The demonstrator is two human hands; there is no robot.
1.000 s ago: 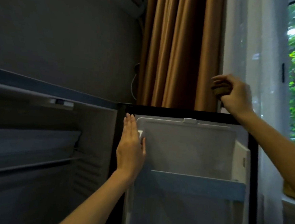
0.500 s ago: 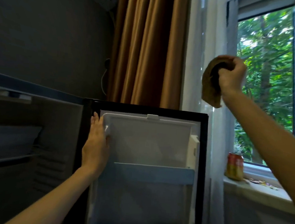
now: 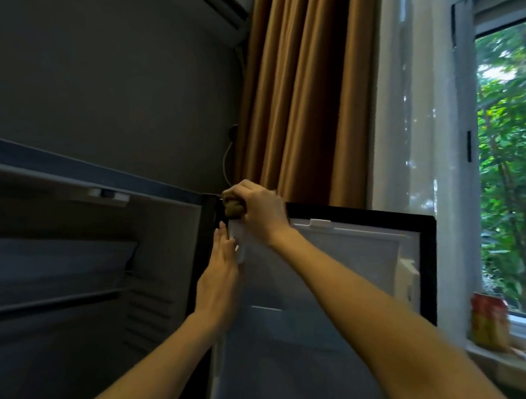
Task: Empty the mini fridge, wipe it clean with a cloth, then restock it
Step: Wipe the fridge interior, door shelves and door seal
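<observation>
On the left the mini fridge (image 3: 76, 279) stands open, its dim cavity showing a wire shelf (image 3: 46, 302) running across and nothing on it that can be made out. Next, the left hand (image 3: 219, 277) lies flat, fingers straight and together, palm pressed against the hinge-side edge of the open door (image 3: 360, 270); that grip is spread flat and holds nothing. Just above it, at the door's top left corner, the right hand (image 3: 259, 210) has its grip clamped on a bunched olive-brown cloth (image 3: 234, 208), pushing the cloth onto the corner where the black frame meets the white inner liner. The right forearm crosses diagonally in front of the liner. Behind the door hang a brown curtain (image 3: 304, 92) and a sheer white one (image 3: 419, 117). Far right, a red and yellow can (image 3: 488, 321) sits on the window sill (image 3: 513, 357), well apart from the door.
</observation>
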